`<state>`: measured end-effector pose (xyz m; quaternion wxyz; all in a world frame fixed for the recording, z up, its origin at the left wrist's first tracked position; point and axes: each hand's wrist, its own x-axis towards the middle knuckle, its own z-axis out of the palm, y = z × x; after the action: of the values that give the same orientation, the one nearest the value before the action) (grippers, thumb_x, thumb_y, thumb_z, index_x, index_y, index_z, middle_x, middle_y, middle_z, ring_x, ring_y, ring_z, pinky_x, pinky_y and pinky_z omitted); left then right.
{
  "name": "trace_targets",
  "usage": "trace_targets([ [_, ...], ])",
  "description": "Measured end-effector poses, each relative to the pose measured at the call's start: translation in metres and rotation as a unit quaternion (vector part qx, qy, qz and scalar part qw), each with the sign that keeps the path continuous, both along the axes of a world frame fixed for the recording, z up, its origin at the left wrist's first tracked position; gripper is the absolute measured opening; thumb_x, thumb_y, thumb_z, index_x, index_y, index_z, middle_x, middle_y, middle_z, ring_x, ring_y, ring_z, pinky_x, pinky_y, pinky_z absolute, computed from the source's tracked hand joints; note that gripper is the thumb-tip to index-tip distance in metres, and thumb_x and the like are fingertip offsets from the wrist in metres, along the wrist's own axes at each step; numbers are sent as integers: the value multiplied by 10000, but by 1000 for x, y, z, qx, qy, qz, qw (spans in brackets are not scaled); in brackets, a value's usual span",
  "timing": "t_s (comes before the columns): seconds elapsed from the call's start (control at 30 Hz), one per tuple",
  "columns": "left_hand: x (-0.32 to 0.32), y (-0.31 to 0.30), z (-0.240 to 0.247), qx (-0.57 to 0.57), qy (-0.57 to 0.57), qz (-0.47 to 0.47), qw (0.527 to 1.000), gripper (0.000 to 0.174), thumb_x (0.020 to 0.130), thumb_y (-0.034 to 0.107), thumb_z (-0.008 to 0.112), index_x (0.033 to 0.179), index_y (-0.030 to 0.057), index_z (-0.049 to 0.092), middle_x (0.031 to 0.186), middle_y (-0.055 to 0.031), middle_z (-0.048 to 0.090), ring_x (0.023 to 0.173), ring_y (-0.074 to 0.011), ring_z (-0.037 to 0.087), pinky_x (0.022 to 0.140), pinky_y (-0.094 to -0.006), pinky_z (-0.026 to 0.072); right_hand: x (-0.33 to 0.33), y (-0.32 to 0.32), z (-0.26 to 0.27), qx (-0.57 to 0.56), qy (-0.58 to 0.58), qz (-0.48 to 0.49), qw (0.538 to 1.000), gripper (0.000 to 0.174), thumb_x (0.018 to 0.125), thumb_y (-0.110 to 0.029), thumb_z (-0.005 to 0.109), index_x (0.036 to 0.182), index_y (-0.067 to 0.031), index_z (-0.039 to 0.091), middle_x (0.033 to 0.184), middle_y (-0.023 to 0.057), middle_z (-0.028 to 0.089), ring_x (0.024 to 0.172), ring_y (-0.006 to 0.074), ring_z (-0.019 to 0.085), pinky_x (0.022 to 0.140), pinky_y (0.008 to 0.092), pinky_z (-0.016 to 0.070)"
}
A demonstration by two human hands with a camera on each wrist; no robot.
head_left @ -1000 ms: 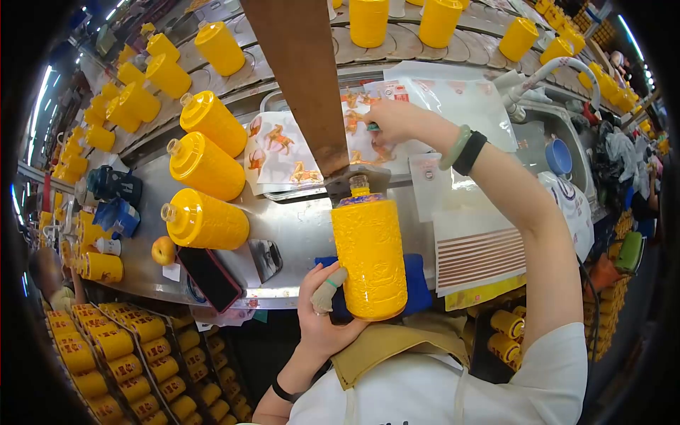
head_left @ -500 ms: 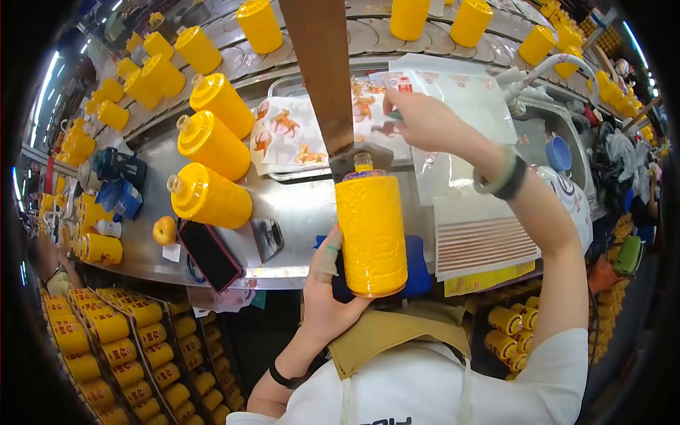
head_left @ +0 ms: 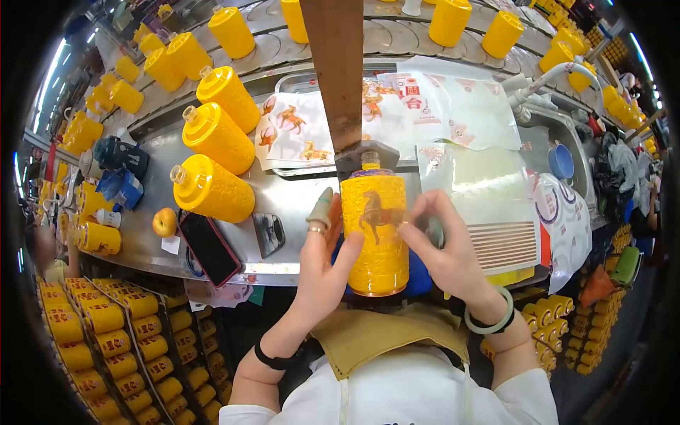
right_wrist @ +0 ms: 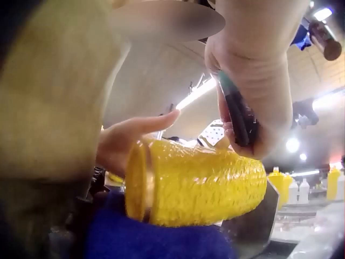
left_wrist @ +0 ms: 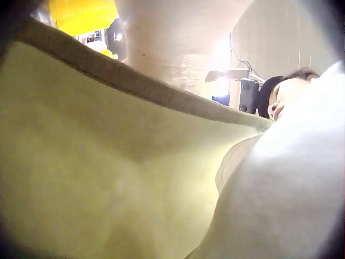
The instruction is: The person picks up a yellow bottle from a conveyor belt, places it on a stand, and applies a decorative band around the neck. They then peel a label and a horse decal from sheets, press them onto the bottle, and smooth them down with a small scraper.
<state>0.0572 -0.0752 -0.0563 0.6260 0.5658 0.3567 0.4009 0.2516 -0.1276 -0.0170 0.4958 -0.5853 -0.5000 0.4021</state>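
Observation:
A yellow embossed bottle (head_left: 374,237) stands on a blue cloth (head_left: 419,278), its neck under a metal bracket on a brown wooden post (head_left: 338,71). A brown horse decal (head_left: 377,212) sits on the bottle's front. My left hand (head_left: 322,248) rests against the bottle's left side with straight fingers and the thumb laid across the front. My right hand (head_left: 439,244) touches the right side with its fingertips while gripping a dark green tool (right_wrist: 237,116) in the palm. The right wrist view shows the bottle (right_wrist: 199,186) on the blue cloth between both hands.
Three yellow bottles (head_left: 212,188) lie on the steel table (head_left: 297,205) at left, beside a phone (head_left: 207,248) and a small yellow fruit (head_left: 164,222). Decal sheets (head_left: 297,134) lie behind the post, a striped sheet (head_left: 513,244) at right, a sink with a blue bowl (head_left: 561,161) beyond. Crates of bottles (head_left: 106,333) stand below.
My right hand has come back from the decal sheets to the bottle's right side. A horse decal now shows on the bottle. My left hand has slid up the bottle's side.

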Motion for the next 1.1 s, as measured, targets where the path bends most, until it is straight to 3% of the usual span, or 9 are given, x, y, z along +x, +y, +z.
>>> trace_targets([
  [0.07, 12, 6, 14, -113, -85, -7, 990, 677, 1047, 85, 588, 1605, -34, 224, 1552, -197, 437, 1430, -239, 459, 1194, -384, 359, -2, -5, -3, -25, 25, -12, 999, 186, 955, -27, 668, 1053, -26, 510, 924, 31, 546, 877, 121, 536, 823, 280, 466],
  [0.2, 12, 12, 9, -122, -51, -41, 990, 667, 1053, 69, 573, 1609, -17, 214, 1522, -163, 476, 1385, -207, 497, 1169, -366, 389, 9, -9, -13, -59, 67, 12, 996, 172, 975, -67, 678, 1043, -44, 522, 921, 4, 544, 852, 84, 529, 772, 246, 452],
  [0.27, 11, 12, 9, -129, -75, -47, 988, 691, 1048, 65, 585, 1614, -9, 196, 1536, -149, 462, 1398, -206, 482, 1177, -367, 378, 16, -6, -19, -125, 266, -28, 955, 153, 997, -91, 672, 1038, -55, 529, 907, -11, 541, 837, 75, 529, 748, 234, 437],
  [0.3, 12, 11, 9, -132, -74, -46, 987, 691, 1048, 65, 585, 1614, -9, 196, 1536, -149, 462, 1398, -206, 482, 1177, -367, 378, 13, -2, -20, -120, 267, -42, 955, 154, 1013, -122, 676, 1033, -64, 535, 896, -26, 532, 836, 71, 526, 751, 231, 428],
  [0.37, 12, 10, 10, -151, -88, -49, 983, 696, 1040, 113, 587, 1627, 32, 222, 1614, -141, 382, 1487, -253, 387, 1230, -404, 287, 3, 6, -26, -117, 260, -40, 958, 172, 1008, -132, 691, 1032, -66, 535, 894, -27, 528, 839, 67, 522, 756, 233, 429],
  [0.5, 10, 11, 7, -168, -96, -68, 979, 735, 1035, 123, 581, 1641, 37, 175, 1644, -137, 323, 1529, -252, 311, 1245, -404, 254, -3, 8, -39, -98, 238, -38, 965, 231, 989, -158, 735, 1042, -66, 530, 903, -23, 512, 851, 67, 515, 775, 238, 439],
  [0.63, 8, 13, 9, -199, -114, -70, 971, 698, 1053, 92, 580, 1618, 8, 178, 1590, -127, 375, 1469, -209, 384, 1214, -374, 310, -3, 6, -37, -108, 233, -41, 966, 246, 982, -158, 744, 1055, -64, 529, 915, -17, 505, 857, 79, 518, 786, 238, 442],
  [1.1, 6, 16, 0, -210, -149, -82, 963, 738, 1066, 71, 534, 1649, 13, 86, 1666, -123, 270, 1537, -217, 282, 1251, -382, 235, -4, 7, -30, -107, 272, -35, 956, 211, 995, -98, 711, 1053, -58, 512, 899, -21, 508, 899, 93, 553, 829, 254, 455],
])
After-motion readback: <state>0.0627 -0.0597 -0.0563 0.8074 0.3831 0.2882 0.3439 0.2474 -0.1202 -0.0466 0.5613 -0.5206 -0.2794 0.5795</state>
